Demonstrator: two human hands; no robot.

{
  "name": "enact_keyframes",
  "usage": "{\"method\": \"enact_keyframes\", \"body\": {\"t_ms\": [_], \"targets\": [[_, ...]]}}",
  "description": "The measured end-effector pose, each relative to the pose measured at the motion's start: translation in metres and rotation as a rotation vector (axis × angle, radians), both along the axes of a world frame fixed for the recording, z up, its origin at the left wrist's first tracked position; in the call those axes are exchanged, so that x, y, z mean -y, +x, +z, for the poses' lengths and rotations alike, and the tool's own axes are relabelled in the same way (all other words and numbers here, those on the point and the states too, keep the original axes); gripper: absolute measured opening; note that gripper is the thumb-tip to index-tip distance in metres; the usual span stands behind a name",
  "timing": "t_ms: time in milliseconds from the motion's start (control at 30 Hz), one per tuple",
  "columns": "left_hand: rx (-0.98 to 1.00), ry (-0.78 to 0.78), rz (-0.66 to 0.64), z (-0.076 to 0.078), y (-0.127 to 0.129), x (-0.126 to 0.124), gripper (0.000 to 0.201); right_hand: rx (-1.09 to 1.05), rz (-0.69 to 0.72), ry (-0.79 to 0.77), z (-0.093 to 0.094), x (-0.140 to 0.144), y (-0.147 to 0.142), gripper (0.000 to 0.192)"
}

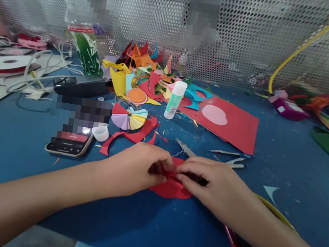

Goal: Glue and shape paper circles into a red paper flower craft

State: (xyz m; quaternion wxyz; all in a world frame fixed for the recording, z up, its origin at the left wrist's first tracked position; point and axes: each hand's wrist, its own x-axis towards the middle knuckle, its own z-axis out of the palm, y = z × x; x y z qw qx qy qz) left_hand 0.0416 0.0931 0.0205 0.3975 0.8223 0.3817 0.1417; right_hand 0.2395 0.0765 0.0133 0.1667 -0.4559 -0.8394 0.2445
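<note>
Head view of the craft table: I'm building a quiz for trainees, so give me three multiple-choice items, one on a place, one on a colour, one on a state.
1. Where does the glue stick stand?
A. by the red sheet
B. on the phone
C. in a hand

2. What colour is the paper piece under the hands?
A. green
B. red
C. yellow

3. How are the left hand and right hand?
A. apart, idle
B. together, pinching paper
C. holding scissors

Answers: A, it stands upright at the sheet's left edge; B, red shows beneath the fingers; B, the fingertips meet on the fold.
</note>
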Motion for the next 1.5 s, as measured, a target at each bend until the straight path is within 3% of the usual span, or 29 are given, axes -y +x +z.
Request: {"method": "enact_keyframes", "body": {"t_ms": [100,233,1000,1500], "targets": [[-0.09,0.168,-0.018,-0.005,0.001,0.001,0.013,0.037,0.032,-0.007,-0.003,-0.001,0.003,0.018],[-0.121,0.246,-0.02,-0.008,0.002,0.002,0.015,0.015,0.119,0.009,-0.006,-0.006,0.007,0.019],[-0.071,0.193,-0.025,-0.008,0.006,-0.001,0.012,0.065,0.153,-0.027,-0.003,-0.011,0.009,0.014],[-0.054,0.245,-0.063,-0.008,0.005,-0.002,0.011,0.089,0.305,0.198,-0.004,-0.01,0.007,0.019]]}}
